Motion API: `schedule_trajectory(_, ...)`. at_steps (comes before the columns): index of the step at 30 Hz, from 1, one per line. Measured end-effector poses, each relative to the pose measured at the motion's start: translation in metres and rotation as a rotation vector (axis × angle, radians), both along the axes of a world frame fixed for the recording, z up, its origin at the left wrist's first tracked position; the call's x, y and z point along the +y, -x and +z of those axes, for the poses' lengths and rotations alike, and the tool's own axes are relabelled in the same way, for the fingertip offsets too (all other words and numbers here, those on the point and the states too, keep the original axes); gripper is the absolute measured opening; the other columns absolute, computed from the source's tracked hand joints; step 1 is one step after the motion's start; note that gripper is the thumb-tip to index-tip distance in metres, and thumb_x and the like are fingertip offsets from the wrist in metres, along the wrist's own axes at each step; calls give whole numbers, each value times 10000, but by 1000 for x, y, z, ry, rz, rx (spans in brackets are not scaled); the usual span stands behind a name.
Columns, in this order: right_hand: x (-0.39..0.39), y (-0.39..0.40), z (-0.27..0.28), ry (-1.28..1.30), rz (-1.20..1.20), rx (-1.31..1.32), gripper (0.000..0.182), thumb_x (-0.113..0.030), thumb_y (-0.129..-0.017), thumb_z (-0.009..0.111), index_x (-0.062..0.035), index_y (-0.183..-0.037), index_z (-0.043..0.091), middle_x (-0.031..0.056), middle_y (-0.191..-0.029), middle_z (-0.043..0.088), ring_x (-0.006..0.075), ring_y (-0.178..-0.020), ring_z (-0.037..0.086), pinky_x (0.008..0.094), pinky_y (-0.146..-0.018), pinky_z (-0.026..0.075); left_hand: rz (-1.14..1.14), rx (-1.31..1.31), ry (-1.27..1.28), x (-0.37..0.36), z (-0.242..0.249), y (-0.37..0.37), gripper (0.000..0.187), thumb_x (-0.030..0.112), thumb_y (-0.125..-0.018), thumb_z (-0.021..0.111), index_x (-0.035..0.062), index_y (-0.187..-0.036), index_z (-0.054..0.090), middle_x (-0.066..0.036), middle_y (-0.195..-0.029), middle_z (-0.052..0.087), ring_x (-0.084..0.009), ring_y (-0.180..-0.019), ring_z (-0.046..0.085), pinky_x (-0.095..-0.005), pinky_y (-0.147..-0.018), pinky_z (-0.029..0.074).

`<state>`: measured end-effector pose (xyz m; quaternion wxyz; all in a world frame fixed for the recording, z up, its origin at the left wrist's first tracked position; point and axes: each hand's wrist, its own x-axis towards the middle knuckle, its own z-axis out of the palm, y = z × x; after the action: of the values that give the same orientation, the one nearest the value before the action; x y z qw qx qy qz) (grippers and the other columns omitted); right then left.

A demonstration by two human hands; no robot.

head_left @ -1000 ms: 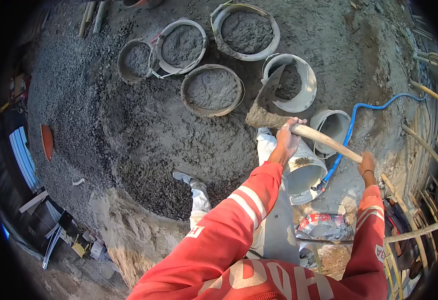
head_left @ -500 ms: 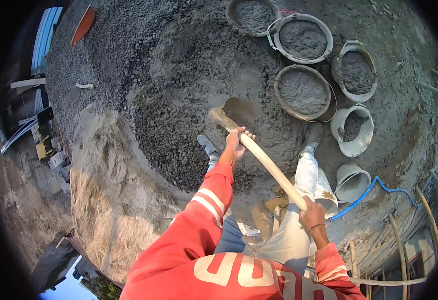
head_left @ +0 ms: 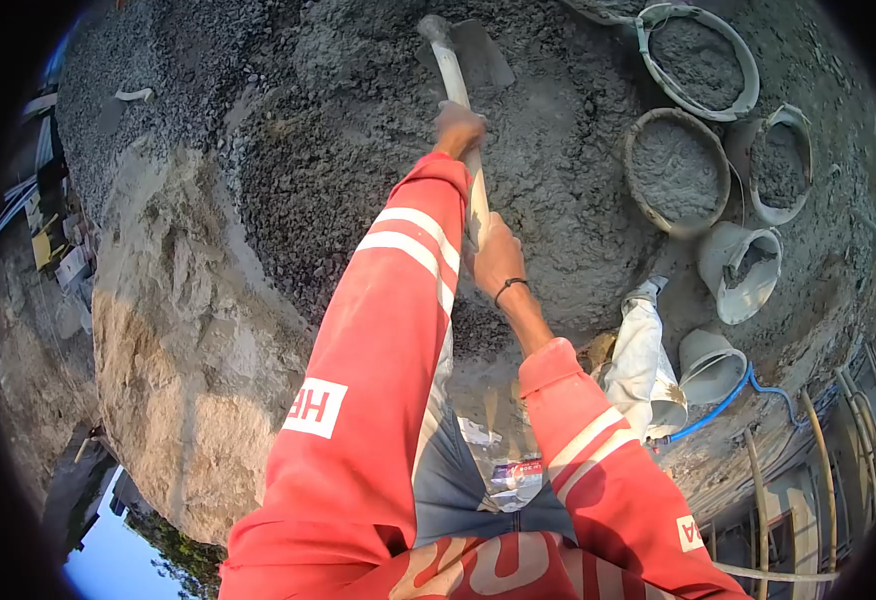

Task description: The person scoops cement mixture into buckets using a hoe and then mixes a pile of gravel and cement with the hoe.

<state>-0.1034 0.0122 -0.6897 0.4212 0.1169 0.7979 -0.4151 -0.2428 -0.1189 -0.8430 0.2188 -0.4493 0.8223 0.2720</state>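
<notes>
I hold a hoe-like tool with a pale wooden handle [head_left: 453, 75] in both hands. My left hand [head_left: 457, 127] grips the handle high up, close to the flat metal blade [head_left: 483, 52]. My right hand [head_left: 498, 260], with a dark band at the wrist, grips the lower end of the handle. The blade rests on the grey wet concrete pile [head_left: 548, 180] in front of me. Both arms wear red sleeves with white stripes.
Several pans and buckets of grey mix stand at the right: a round pan [head_left: 676, 170], another pan [head_left: 700, 58], and white buckets [head_left: 741, 270] [head_left: 710, 362]. A blue hose [head_left: 728, 400] runs below them. A sand heap [head_left: 188, 340] lies at left, gravel beyond. My boot [head_left: 640, 350] stands by the buckets.
The tool swung from the white bucket at right back onto the pile, and is now stretched far forward. My right hand has slid up the handle toward my left hand.
</notes>
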Motion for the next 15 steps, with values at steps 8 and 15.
schedule_trajectory(8, 52, -79, 52, -227, 112, -226, 369, -136, -804, 634, -8, -1106, 467, 316, -957, 641, 485, -949, 611, 527, -822, 487, -106, -135, -191, 71, -26, -145, 416, 235, -706, 726, -106, -924, 633, -264, -937, 680, -364, -897, 688, -407, -748, 556)
schedule_trajectory(15, 97, -148, 85, -303, 148, -315, 380, -190, -785, 664, 16, -1045, 478, 319, -900, 637, 490, -887, 616, 527, -787, 491, -68, -293, -367, 133, 1, -234, 306, 137, -762, 657, -134, -896, 608, -241, -838, 675, -297, -763, 709, -399, -578, 553)
